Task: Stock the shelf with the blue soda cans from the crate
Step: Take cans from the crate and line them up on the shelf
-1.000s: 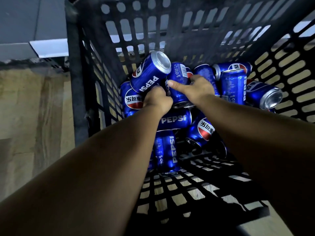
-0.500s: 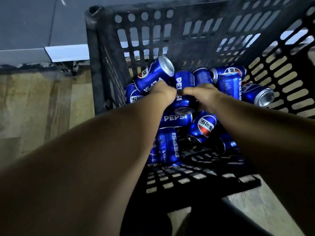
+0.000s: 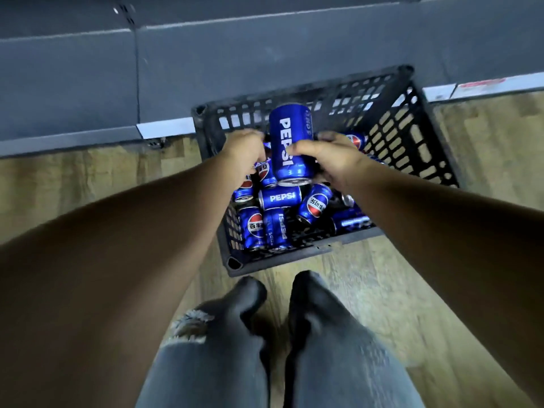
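nearest the camera, two legs in grey jeans (image 3: 338, 363), left knee ripped, dark shoes (image 3: 247, 293) on the wood floor (image 3: 397, 290). both bare forearms reach forward over the black plastic crate (image 3: 424, 134), which sits on the floor just ahead of the shoes, its far wall up against the grey shelf base (image 3: 265, 63).

inside the crate, loose pile of blue soda cans (image 3: 281, 197) lying on their sides at mixed angles, some with the round logo up, some with the wordmark. no count, arms cover part of the pile.

above the pile, one raised can (image 3: 290, 142) held between both hands, bottom end toward the camera, wordmark reading down its side. left hand (image 3: 244, 151) curled against its left side; whether it really grips or only touches, cannot tell, blurred. right hand (image 3: 332, 157) wrapped on the right side, thumb across the front of the can.

further back, white strip (image 3: 164, 129) along the shelf base, dark grey panels above it.
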